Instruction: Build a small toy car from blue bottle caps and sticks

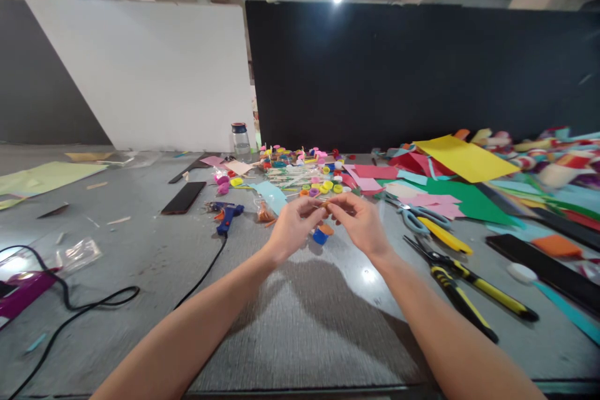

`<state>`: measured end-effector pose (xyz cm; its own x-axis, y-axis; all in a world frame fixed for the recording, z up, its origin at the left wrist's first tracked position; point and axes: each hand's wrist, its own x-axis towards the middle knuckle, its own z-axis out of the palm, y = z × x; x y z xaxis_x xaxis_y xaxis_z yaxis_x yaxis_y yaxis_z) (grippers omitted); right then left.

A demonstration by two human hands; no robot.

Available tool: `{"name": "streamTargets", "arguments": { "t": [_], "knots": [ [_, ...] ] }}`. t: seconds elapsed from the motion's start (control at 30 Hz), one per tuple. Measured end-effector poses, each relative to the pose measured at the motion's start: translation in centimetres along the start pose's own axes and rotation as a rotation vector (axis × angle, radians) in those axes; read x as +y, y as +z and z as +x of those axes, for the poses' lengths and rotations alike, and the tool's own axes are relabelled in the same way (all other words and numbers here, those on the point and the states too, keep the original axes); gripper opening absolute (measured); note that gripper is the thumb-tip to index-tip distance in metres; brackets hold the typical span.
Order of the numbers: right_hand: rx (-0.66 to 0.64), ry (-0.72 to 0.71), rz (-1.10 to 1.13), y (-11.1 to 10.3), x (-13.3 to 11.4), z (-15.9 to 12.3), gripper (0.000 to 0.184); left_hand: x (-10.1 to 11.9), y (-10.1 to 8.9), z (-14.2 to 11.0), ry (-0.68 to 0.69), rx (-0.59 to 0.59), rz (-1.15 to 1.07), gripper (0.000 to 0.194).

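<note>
My left hand and my right hand meet at the fingertips over the middle of the table. Pinched between them is a small orange-brown piece, mostly covered by the fingers, so its kind does not show. Just below the fingers a blue bottle cap rests on the table, with an orange disc at its upper edge. Left of my left hand lies a small clear bag with brown-orange bits in it. A blue glue gun lies farther left, its black cord trailing toward me.
Yellow-handled pliers, grey-handled scissors and a yellow cutter lie to the right. Behind are coloured bottle caps, paper sheets and a water bottle. A black phone-like slab and a purple power strip are left.
</note>
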<state>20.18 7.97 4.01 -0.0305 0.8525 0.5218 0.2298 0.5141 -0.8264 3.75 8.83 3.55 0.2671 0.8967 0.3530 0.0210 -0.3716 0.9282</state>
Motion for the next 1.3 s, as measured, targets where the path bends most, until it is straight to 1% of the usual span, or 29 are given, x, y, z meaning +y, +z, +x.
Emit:
{"name": "streamTargets", "arguments": {
  "t": [0.13, 0.27, 0.37, 0.47, 0.6, 0.73, 0.87, 0.97, 1.03, 1.1, 1.17, 1.3],
  "knots": [
    [-0.019, -0.027, -0.026, 0.0, 0.3, 0.0, 0.015, -0.5, 0.3, 0.1, -0.033, 0.012, -0.025, 0.014],
    [-0.046, 0.004, -0.024, -0.2, 1.0, 0.2, 0.019, -0.5, 0.3, 0.1, -0.069, 0.023, -0.006, 0.014],
    [-0.043, 0.017, -0.050, -0.3, 1.4, 0.3, 0.020, -0.5, 0.1, -0.1, -0.038, -0.005, 0.046, 0.018],
    [-0.037, -0.005, -0.073, -0.3, 1.4, 0.4, 0.018, -0.7, 0.0, -0.1, -0.004, -0.018, 0.064, 0.019],
    [-0.044, -0.039, -0.097, -0.2, 1.2, 0.3, 0.016, -1.0, 0.2, 0.0, -0.045, 0.018, 0.021, 0.014],
    [-0.068, -0.044, -0.112, -0.3, 1.1, 0.3, 0.015, -1.0, 0.4, 0.1, -0.078, 0.035, 0.001, 0.013],
    [-0.063, -0.123, -0.165, -0.3, 1.0, 0.3, 0.015, -1.1, 0.5, 0.0, -0.034, 0.009, 0.013, 0.013],
    [-0.054, -0.181, -0.192, -0.3, 1.1, 0.2, 0.016, -1.1, 0.6, -0.1, -0.072, -0.006, -0.002, 0.013],
    [-0.050, -0.175, -0.171, -0.3, 1.2, 0.2, 0.020, -0.9, 0.6, -0.1, -0.109, -0.005, -0.016, 0.014],
    [-0.050, -0.153, -0.139, -0.3, 1.4, 0.2, 0.025, -0.7, 0.6, -0.1, -0.139, 0.016, -0.035, 0.015],
    [-0.064, -0.162, -0.130, -0.3, 1.5, 0.2, 0.027, -0.5, 0.6, -0.1, -0.160, 0.036, -0.058, 0.015],
    [-0.109, -0.259, -0.176, -0.4, 1.7, 0.2, 0.027, -0.4, 0.5, -0.1, -0.172, 0.036, -0.101, 0.015]
  ]
}}
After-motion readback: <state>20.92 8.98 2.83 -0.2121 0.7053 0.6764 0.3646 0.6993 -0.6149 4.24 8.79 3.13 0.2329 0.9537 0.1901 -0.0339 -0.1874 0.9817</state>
